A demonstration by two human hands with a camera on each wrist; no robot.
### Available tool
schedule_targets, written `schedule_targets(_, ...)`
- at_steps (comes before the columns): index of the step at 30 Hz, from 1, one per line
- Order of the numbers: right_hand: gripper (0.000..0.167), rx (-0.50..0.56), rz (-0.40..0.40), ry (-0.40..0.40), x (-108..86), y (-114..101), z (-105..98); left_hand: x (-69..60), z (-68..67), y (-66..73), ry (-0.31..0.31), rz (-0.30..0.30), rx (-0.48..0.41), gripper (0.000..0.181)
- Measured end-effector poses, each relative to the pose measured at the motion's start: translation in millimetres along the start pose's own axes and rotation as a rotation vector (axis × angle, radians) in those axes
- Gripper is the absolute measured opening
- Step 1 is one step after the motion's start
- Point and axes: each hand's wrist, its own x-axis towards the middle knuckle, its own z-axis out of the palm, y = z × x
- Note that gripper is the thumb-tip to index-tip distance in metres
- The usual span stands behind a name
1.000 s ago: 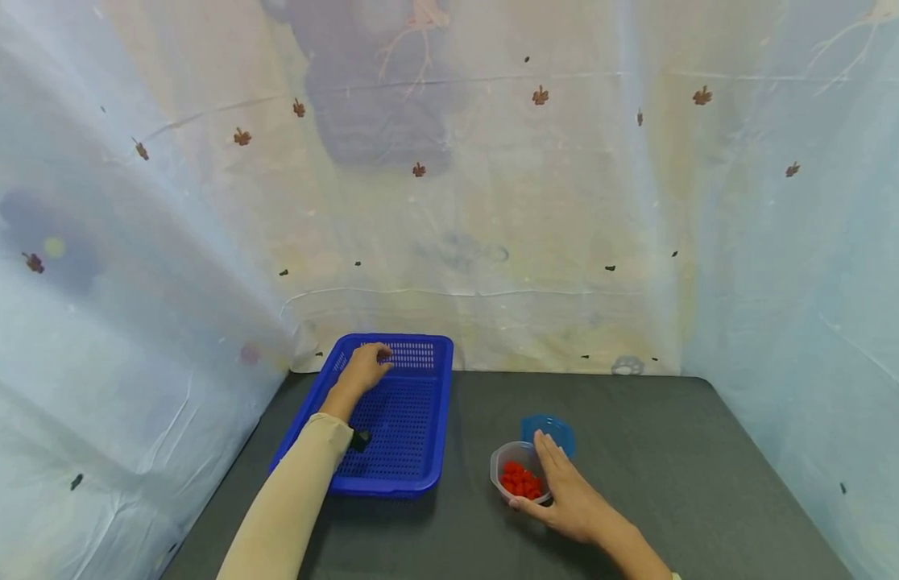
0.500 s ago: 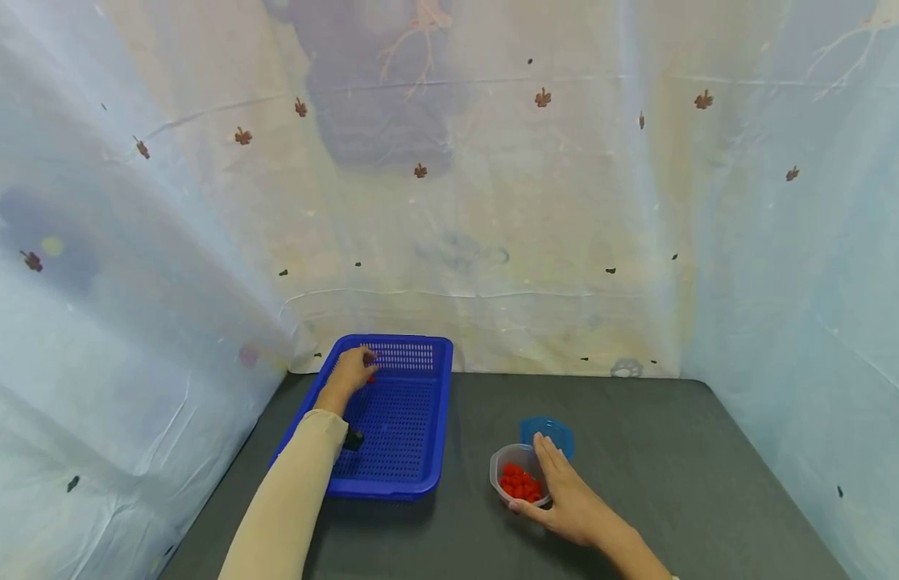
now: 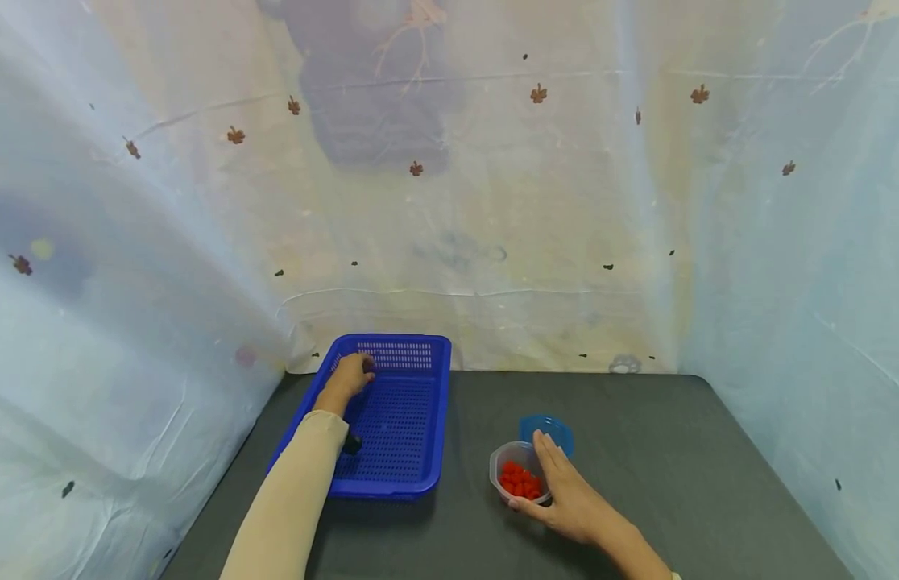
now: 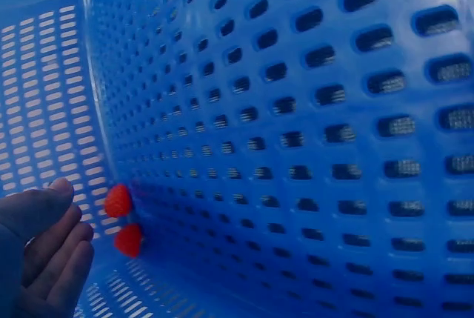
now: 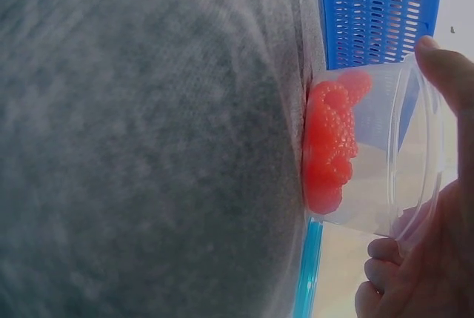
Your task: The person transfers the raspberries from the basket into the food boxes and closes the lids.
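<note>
My left hand (image 3: 350, 374) is inside the blue plastic basket (image 3: 444, 419), low in its far left corner. Two small red raspberry-like berries (image 4: 118, 201) lie in that corner, just beyond the fingers, in the left wrist view. The thumb and fingers are loosely bent and apart, with nothing visible between them. My right hand (image 3: 569, 495) grips the rim of a clear plastic container (image 3: 497, 463), thumb on the near side and fingers on the far side. Several more red berries (image 5: 329, 147) lie at the bottom of this container, which stands upright on the table.
A blue lid (image 3: 547, 431) lies on the dark grey table (image 3: 638, 435) behind the container. Patterned sheeting (image 3: 493, 209) hangs behind the table and along both sides. A strip of table separates basket and container.
My left hand has moved left and down into the basket's far left corner. A red berry seen beside its fingers half a second ago is now hidden in the head view. The right hand stays put.
</note>
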Motion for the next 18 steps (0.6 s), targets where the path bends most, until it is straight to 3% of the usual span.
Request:
schedule_targets(7,0.119,-0.007,-0.011,0.001,0.5,0.2,0.7,4.4,5.4,-12.2,-0.005,0.022,0.031,0.032)
schedule_targets(18,0.120,-0.003,-0.010,0.002,-0.1,0.3,-0.3,2.8,6.8,-9.7,-0.033,0.011,0.070,0.032)
